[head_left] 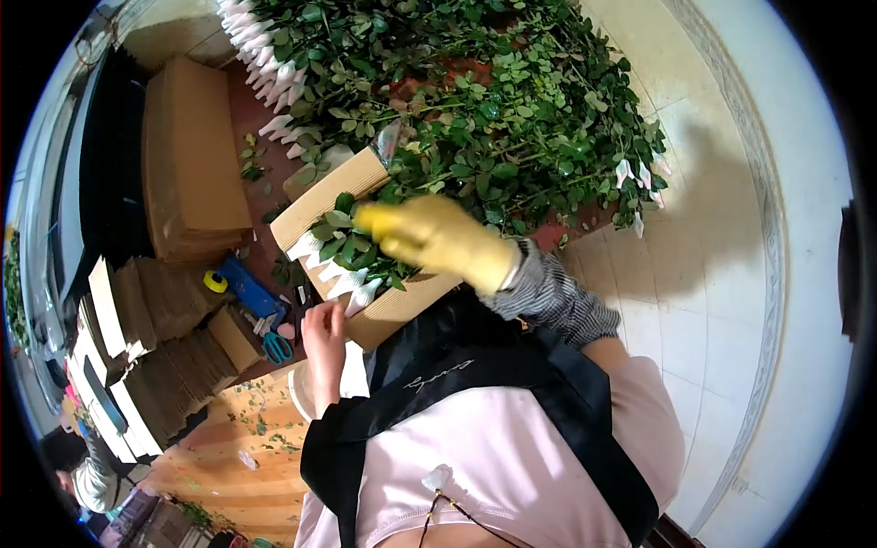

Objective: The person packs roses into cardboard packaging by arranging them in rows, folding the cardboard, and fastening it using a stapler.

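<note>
White-tipped, green-leaved flowers lie on ribbed tan cardboard at the near side of the dark red surface. The bare left hand is at its near-left edge, the yellow-gloved right hand above the leaves (neither grip can be told). Flat brown cardboard sheets and teal-handled scissors crowd the left; a tangled leafy heap fills the far side.

Reddish table under leafy stems.

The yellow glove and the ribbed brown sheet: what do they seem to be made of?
The yellow glove: perhaps rubber, fairly smooth, judging by its soft folds; motion blur leaves this open. The ribbed brown sheet: corrugated cardboard, matt, as its parallel ridges suggest.
</note>
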The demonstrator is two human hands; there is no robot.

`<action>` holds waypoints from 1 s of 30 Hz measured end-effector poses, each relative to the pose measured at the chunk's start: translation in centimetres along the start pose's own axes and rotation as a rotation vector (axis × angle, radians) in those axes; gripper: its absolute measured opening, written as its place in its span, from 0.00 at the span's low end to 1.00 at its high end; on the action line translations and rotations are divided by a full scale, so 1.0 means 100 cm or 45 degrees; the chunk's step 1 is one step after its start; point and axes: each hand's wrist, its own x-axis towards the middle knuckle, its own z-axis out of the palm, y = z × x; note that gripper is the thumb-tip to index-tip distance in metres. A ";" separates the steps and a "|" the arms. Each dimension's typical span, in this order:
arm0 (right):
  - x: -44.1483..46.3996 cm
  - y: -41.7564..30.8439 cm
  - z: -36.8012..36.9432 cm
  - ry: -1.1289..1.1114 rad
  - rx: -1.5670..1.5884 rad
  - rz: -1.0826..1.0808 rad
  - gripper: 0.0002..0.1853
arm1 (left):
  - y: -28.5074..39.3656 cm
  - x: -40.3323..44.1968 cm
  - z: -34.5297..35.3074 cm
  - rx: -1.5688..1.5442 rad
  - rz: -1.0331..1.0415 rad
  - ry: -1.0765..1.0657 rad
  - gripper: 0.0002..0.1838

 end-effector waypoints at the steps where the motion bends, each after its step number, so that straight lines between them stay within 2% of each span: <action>1: 0.011 -0.009 0.017 -0.296 -0.276 -0.023 0.18 | 0.016 -0.001 -0.001 0.124 0.166 0.001 0.12; 2: 0.022 -0.013 0.035 -0.594 -0.552 -0.050 0.14 | 0.029 -0.001 -0.001 0.224 0.169 -0.004 0.14; 4: 0.038 -0.005 0.065 -0.935 -0.808 -0.072 0.16 | 0.038 0.006 -0.004 0.251 0.078 -0.111 0.15; 5: 0.043 -0.001 0.070 -0.890 -0.753 -0.069 0.17 | 0.041 0.008 -0.004 0.294 0.081 -0.086 0.16; 9: 0.051 -0.006 0.068 -1.005 -0.811 -0.094 0.18 | 0.029 0.008 0.003 0.398 0.111 0.037 0.20; 10: 0.050 -0.010 0.071 -1.044 -0.908 -0.059 0.15 | 0.027 0.009 0.002 0.387 0.061 -0.060 0.18; 12: 0.045 -0.006 0.084 -0.976 -1.045 -0.140 0.11 | 0.027 0.011 0.002 0.148 0.233 -0.048 0.16; 14: 0.050 -0.016 0.086 -1.063 -1.156 -0.061 0.10 | 0.029 0.011 0.003 -0.020 0.333 0.008 0.13; 16: 0.048 -0.009 0.090 -1.003 -1.101 -0.058 0.09 | 0.023 0.007 0.005 -0.055 0.330 0.015 0.12; 19: 0.044 -0.003 0.092 -0.961 -1.077 -0.073 0.07 | 0.009 0.001 0.002 -0.658 0.057 0.090 0.12; 20: 0.045 -0.003 0.091 -1.006 -1.086 -0.040 0.07 | 0.008 -0.002 -0.015 -0.657 -0.210 0.281 0.09; 21: 0.045 -0.004 0.089 -1.050 -1.095 -0.009 0.08 | -0.003 -0.006 -0.038 -1.009 -0.532 0.442 0.09; 22: 0.042 -0.001 0.083 -1.051 -1.096 -0.010 0.08 | -0.005 -0.008 -0.059 -1.096 -0.253 0.541 0.10; 23: 0.039 0.005 0.072 -0.961 -0.893 -0.125 0.10 | -0.007 -0.010 -0.080 -1.185 0.040 0.606 0.11; 24: 0.040 0.004 0.059 -0.866 -0.692 -0.242 0.13 | 0.017 -0.007 -0.082 -0.909 -0.009 0.815 0.11; 25: 0.043 0.000 0.049 -0.891 -0.480 -0.105 0.18 | 0.006 -0.005 -0.079 -0.905 0.073 0.692 0.11; 26: 0.049 -0.016 0.037 -0.880 -0.337 -0.040 0.18 | -0.010 -0.004 -0.070 -0.898 0.150 0.561 0.12; 28: 0.054 -0.021 0.047 -0.837 -0.816 0.017 0.18 | -0.003 0.003 -0.044 -0.850 -0.234 0.476 0.11; 29: 0.067 -0.036 0.048 -1.129 -0.925 0.276 0.17 | 0.002 0.012 -0.030 -0.550 -0.244 0.407 0.11; 30: 0.065 -0.022 0.062 -1.046 -0.931 0.087 0.15 | 0.015 0.018 -0.014 -0.365 -0.113 0.438 0.14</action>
